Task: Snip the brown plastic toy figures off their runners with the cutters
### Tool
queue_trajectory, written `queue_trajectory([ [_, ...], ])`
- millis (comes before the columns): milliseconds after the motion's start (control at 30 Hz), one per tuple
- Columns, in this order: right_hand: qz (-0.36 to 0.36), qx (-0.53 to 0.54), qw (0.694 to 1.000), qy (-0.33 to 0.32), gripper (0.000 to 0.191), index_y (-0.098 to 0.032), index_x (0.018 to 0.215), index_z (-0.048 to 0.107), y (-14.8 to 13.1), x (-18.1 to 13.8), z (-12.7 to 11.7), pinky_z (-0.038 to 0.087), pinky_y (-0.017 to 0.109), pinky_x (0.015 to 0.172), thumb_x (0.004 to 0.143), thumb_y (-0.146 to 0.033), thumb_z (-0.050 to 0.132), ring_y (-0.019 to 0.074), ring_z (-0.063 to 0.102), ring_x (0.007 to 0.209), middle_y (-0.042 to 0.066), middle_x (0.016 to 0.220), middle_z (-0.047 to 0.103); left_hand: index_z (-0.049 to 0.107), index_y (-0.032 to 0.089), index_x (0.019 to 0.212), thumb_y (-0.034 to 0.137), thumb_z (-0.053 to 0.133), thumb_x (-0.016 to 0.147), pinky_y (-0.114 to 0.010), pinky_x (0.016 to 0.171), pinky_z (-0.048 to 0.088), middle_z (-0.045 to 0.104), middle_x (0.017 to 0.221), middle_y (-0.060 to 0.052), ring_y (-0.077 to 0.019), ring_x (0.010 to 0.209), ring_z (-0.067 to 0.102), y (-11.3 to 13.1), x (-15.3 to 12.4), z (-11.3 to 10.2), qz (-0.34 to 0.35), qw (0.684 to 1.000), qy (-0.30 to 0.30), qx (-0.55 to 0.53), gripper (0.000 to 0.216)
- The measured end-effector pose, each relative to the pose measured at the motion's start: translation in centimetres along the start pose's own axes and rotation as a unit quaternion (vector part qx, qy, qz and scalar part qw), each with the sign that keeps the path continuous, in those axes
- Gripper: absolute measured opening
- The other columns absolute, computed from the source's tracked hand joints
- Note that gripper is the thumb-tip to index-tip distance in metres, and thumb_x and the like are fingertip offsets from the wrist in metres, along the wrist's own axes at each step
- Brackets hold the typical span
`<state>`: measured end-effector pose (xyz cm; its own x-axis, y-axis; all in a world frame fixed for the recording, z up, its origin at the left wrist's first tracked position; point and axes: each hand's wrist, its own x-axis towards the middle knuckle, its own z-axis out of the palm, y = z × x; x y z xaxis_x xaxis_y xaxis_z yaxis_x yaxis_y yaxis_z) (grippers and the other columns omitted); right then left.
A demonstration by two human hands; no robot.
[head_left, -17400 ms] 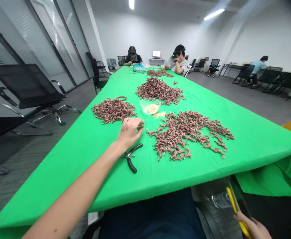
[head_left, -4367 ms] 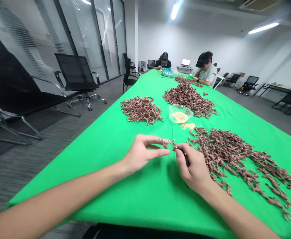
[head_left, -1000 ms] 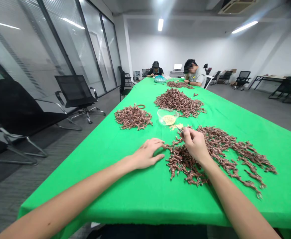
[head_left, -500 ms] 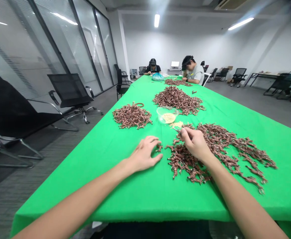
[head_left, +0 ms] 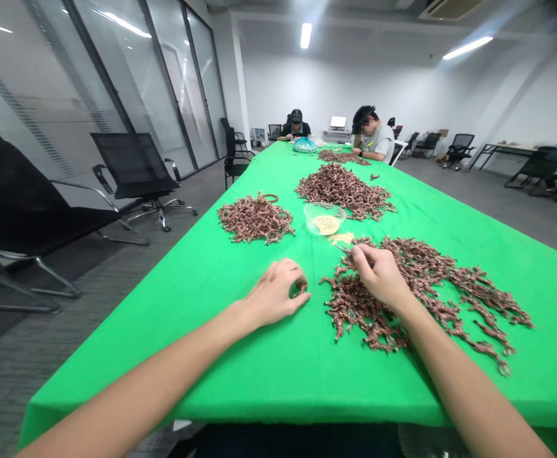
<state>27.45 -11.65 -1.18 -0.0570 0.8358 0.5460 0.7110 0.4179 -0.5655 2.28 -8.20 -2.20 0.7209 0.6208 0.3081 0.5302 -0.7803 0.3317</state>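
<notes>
My left hand point(head_left: 276, 293) rests on the green tablecloth point(head_left: 221, 267) with its fingers curled round a small brown piece point(head_left: 301, 287) at the left edge of the nearest brown pile point(head_left: 416, 289). My right hand point(head_left: 378, 275) lies over that pile, closed on the pliers point(head_left: 344, 250), whose thin metal tip pokes out toward the clear bowl point(head_left: 324, 218).
Two more brown heaps sit further up the table, one at left point(head_left: 255, 218) and one behind the bowl point(head_left: 344, 190). Pale beads fill the bowl and some lie spilled beside it point(head_left: 340, 238). Two people work at the far end. Black office chairs point(head_left: 130, 166) stand along the left.
My left hand went from flat on the cloth to curled over a small brown piece pulled from the pile's edge. My right hand stayed over the pile with the pliers.
</notes>
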Motion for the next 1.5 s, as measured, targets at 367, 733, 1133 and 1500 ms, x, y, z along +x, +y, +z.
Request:
queue_trajectory([
  [367,0.003,-0.016,1.000,-0.003,0.041,-0.020,0.066,0.049,0.0,0.0,-0.2,0.028,0.029,0.057,0.100,-0.040,0.040,0.0121,0.041,0.054,-0.003,0.057,0.044,0.062,0.019,0.121,0.024,0.066,0.080,-0.050,0.111,0.035,0.055,0.138,-0.013,-0.0299,0.136,0.042,-0.6,-0.5,0.0,0.007,0.999,0.038,0.019,0.041],
  [733,-0.009,-0.012,1.000,-0.015,0.040,-0.020,0.066,0.046,-0.2,0.0,-0.2,0.029,0.029,0.057,0.100,-0.039,0.040,0.0119,0.040,0.054,-0.003,0.058,0.042,0.060,0.019,0.092,0.025,0.054,0.091,-0.040,0.086,0.046,0.064,0.096,-0.008,-0.0245,0.095,0.059,-0.2,-0.8,-0.9,-0.027,1.000,-0.005,-0.008,0.009],
  [1133,-0.006,0.108,0.992,-0.070,0.026,-0.019,0.100,0.065,-3.0,-0.8,1.4,0.042,0.028,0.062,0.087,-0.042,0.066,0.0149,0.055,0.067,0.002,0.079,0.063,0.068,0.015,0.093,0.033,0.061,0.092,-0.032,0.081,0.048,0.070,0.091,-0.007,-0.0195,0.086,0.064,1.3,0.2,-2.0,-0.057,0.930,0.022,-0.363,0.019],
  [1500,0.037,0.261,0.958,-0.113,0.022,-0.020,0.092,0.065,-5.1,-1.4,3.2,0.047,0.027,0.065,0.086,-0.041,0.068,0.0150,0.057,0.071,0.001,0.081,0.065,0.070,0.012,0.092,0.036,0.071,0.086,-0.030,0.083,0.050,0.071,0.092,-0.008,-0.0176,0.087,0.065,1.9,0.3,-1.2,-0.104,0.795,0.054,-0.594,0.025],
])
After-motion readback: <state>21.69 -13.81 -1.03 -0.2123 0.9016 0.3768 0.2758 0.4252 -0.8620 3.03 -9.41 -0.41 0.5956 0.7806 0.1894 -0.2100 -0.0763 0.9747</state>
